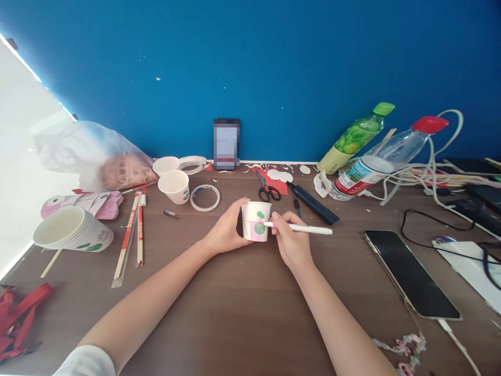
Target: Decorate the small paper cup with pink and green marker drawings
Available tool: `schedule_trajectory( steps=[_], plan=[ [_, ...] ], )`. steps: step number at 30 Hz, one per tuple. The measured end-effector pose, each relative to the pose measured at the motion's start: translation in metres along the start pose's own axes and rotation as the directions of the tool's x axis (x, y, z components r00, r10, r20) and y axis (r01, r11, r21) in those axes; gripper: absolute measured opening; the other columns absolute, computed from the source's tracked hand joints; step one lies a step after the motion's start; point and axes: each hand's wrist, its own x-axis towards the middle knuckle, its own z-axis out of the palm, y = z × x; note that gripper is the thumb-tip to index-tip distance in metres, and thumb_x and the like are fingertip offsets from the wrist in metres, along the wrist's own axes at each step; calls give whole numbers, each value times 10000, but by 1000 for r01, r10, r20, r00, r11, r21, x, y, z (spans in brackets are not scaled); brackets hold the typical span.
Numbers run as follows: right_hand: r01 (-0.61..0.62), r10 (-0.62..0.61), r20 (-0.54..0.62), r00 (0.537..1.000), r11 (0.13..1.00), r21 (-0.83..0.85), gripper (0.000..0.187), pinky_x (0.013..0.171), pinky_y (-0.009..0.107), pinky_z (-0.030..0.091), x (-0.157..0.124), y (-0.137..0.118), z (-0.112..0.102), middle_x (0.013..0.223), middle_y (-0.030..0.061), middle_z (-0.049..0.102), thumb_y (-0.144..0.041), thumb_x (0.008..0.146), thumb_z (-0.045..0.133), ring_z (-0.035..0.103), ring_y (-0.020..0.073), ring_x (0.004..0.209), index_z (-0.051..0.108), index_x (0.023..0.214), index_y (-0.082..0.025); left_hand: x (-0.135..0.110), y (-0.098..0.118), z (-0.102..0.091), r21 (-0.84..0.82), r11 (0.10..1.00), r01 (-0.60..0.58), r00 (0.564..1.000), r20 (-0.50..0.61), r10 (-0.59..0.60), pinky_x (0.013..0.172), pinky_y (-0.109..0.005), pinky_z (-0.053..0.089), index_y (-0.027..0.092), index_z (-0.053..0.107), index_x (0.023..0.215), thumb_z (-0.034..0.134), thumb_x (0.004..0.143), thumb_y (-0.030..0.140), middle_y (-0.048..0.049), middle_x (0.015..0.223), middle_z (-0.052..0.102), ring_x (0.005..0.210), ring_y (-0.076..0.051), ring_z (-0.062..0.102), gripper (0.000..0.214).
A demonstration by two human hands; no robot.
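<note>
My left hand (226, 230) grips a white paper cup (250, 213) from its left side, thumb near the rim. The cup stands upright and bears green leaf prints, with a pink patch on its lower half. In my right hand (293, 243) is a white marker (313, 229), pinched between thumb and fingers. Its pink tip points left and meets the cup's side by the leaf print. Behind the cup lie black-handled scissors (270, 194) and a dark box cutter (315, 203).
Two paper cups (174, 187), a tape roll (205, 198) and wrapped chopsticks (127, 237) lie left, near stacked cups (72, 230). A phone (226, 143) leans on the blue wall. Bottles (360, 175), cables and another phone (410, 274) occupy the right.
</note>
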Motion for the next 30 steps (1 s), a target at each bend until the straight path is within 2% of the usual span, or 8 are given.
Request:
schedule_trajectory(
  steps=[18, 25, 30],
  plan=[
    [-59, 58, 24, 998, 997, 54, 411, 637, 293, 406, 0, 3, -3, 477, -37, 479, -412, 736, 741, 459, 129, 569, 477, 492, -213, 1, 0, 1, -23, 1000, 14, 1000, 1, -14, 1117, -504, 388, 191, 285, 1372, 805, 638, 291, -185, 1449, 421, 1342, -356, 448, 905],
    [-141, 144, 1, 990, 966, 216, 470, 633, 286, 413, 1, -5, 5, 457, -52, 416, -455, 651, 808, 421, 120, 559, 451, 465, -212, 1, 1, 0, -29, 999, 20, 1000, -3, -20, 1111, -499, 392, 207, 295, 1369, 807, 634, 288, -175, 1447, 426, 1334, -358, 457, 899],
    [-114, 115, 6, 993, 979, 169, 449, 647, 298, 413, 0, -3, 4, 463, -51, 437, -454, 676, 792, 400, 118, 551, 469, 476, -214, 1, 1, 0, -29, 1000, 13, 1000, 1, -13, 1114, -502, 387, 209, 286, 1373, 807, 640, 285, -178, 1443, 427, 1338, -355, 452, 902]
  ],
)
